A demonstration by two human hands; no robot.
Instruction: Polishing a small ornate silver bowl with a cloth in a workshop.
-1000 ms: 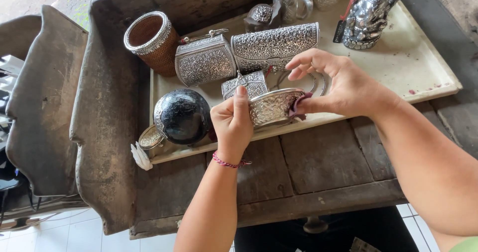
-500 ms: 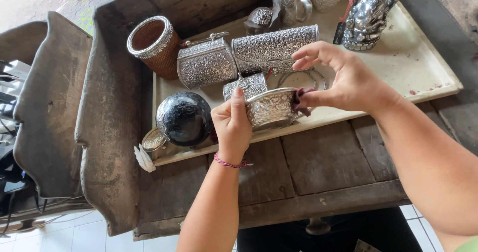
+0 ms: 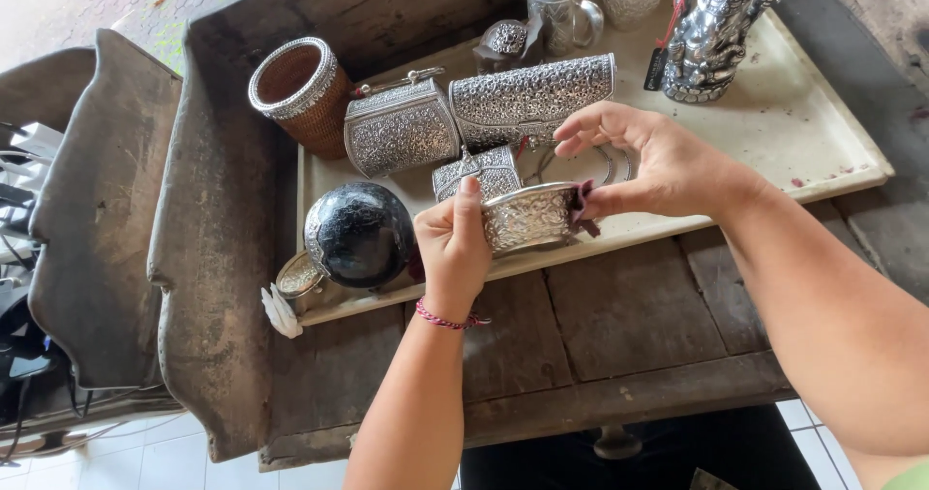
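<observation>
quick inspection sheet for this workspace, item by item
surface: cream tray lying on a worn wooden bench.
job's things: embossed silver bowl; dark cloth pressed at its rim.
clutter: black sphere, silver clutch bag, silver cylinder case, silver-rimmed woven basket, silver figurine, silver mug.
hands: left hand grips the bowl; right hand pinches the cloth.
cables: dark cables at the left edge.
surroundings: white tiled floor below.
</observation>
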